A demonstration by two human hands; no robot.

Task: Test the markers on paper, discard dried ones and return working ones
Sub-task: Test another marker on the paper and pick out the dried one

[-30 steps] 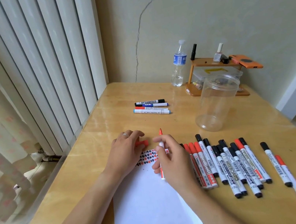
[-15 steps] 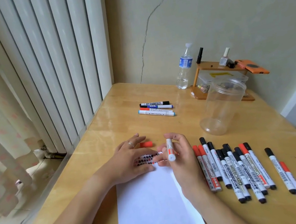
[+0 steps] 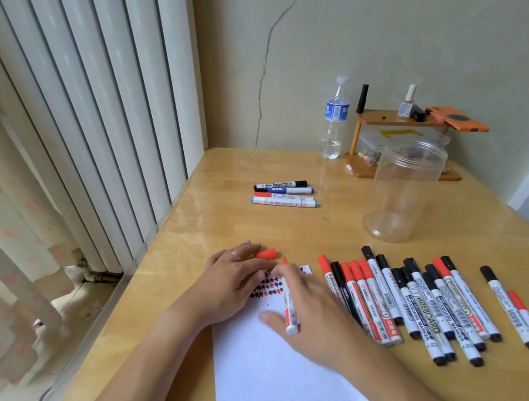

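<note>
A white sheet of paper [image 3: 276, 380] lies on the wooden table [image 3: 212, 228], with rows of red and black test marks [image 3: 267, 287] at its far end. My right hand [image 3: 314, 316] grips an uncapped red marker [image 3: 290, 313], its tip pointing away at the paper's top edge. My left hand [image 3: 234, 282] rests flat on the paper's far left corner. The marker's red cap [image 3: 266, 254] lies just beyond my left fingers. A row of several capped red and black markers [image 3: 408, 302] lies right of the paper. Three markers [image 3: 284, 194] lie apart at the far centre.
An empty clear plastic jar [image 3: 402, 193] stands at the right rear. Behind it are a water bottle [image 3: 333, 121] and a small wooden shelf [image 3: 393, 133] with bottles. A radiator [image 3: 90, 123] and curtain line the left side; the wall is behind.
My right hand turned the red marker from held up over the paper to tip-forward at the test marks. My left hand stayed on the paper.
</note>
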